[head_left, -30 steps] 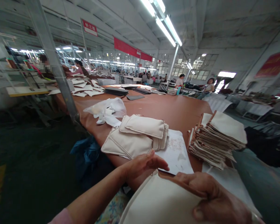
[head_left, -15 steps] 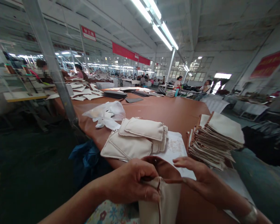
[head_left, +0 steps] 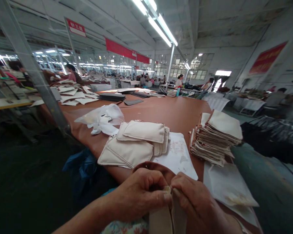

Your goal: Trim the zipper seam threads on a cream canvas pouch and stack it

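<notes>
While pinching the top edge of a cream canvas pouch (head_left: 165, 218), a bare left hand (head_left: 136, 195) and a bare right hand (head_left: 195, 203) side by side, almost touching, at bottom centre of the frame.

Fingers of both hands curled into a narrow pinch on the upright pouch, the exact grip partly hidden by the knuckles; a curved reddish-brown flap (head_left: 153, 168) just behind the hands. Below them, a floral garment (head_left: 123, 226). Ahead, on a long tan table (head_left: 161, 110), a loose pile of padded cream pouches (head_left: 134, 144) partly on a creased white paper sheet (head_left: 177, 152). Right of centre, a tall stack of cream pouches with brown edges (head_left: 216, 136); lower right, a flat cream cloth (head_left: 228, 183). Left of the pile, a crumpled clear plastic bag (head_left: 100, 117).
</notes>
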`<control>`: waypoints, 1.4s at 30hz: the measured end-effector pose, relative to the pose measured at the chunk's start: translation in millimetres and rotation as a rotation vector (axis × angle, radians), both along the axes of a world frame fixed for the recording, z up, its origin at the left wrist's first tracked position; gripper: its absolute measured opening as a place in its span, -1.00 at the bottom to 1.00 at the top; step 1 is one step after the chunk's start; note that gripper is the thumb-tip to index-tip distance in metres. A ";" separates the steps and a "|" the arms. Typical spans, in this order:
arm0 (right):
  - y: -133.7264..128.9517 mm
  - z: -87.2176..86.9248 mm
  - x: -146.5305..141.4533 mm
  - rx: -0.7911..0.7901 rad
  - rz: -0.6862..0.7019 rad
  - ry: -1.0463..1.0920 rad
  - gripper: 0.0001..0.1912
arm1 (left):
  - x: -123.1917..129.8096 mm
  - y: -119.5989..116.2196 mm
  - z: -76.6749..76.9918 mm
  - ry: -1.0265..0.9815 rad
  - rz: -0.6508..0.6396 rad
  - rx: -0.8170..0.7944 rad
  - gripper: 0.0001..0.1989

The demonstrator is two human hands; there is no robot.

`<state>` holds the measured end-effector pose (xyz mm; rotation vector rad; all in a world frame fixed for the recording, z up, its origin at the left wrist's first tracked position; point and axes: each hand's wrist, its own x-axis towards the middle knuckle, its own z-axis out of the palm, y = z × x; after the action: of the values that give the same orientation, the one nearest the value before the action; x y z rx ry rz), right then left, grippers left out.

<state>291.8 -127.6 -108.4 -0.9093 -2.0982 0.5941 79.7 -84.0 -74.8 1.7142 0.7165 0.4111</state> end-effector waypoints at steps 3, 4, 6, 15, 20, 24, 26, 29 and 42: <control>-1.8 -6.1 -1.1 0.227 -0.085 -0.112 -0.86 | 5.2 -1.2 -1.4 -0.002 0.005 -0.031 -0.71; -2.4 -7.4 -1.8 0.275 -0.102 -0.137 -0.87 | 6.9 -1.8 -2.0 0.004 0.017 -0.034 -0.73; -3.1 -8.2 -2.3 0.330 -0.121 -0.155 -0.86 | 10.1 -3.6 -3.0 0.021 0.056 -0.020 -0.76; 2.1 -6.6 3.7 -0.890 0.115 0.619 -0.72 | 17.3 -13.9 -9.4 -0.132 0.030 -0.085 -0.87; 1.3 -8.7 3.5 -0.926 0.149 0.661 -0.67 | 17.7 -10.6 -17.8 -0.207 0.095 -0.201 -0.79; -2.3 -0.3 7.3 -0.816 0.111 0.520 -0.61 | 19.9 -12.3 -15.7 -0.157 0.165 -0.184 -0.75; -3.5 3.7 8.7 -0.809 0.100 0.477 -0.60 | 22.2 -14.9 -11.8 -0.129 0.187 -0.128 -0.76; -3.4 7.7 8.6 -0.744 0.060 0.406 -0.58 | 25.9 -18.8 -4.6 -0.084 0.233 -0.040 -0.79; 7.4 8.1 1.9 -0.637 -0.114 0.304 -0.82 | 25.4 -10.9 -2.8 -0.006 0.241 0.084 -0.84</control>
<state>293.7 -120.3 -100.2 -1.1824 -1.5857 1.2917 105.1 -94.9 -77.6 1.7096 0.9166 0.6206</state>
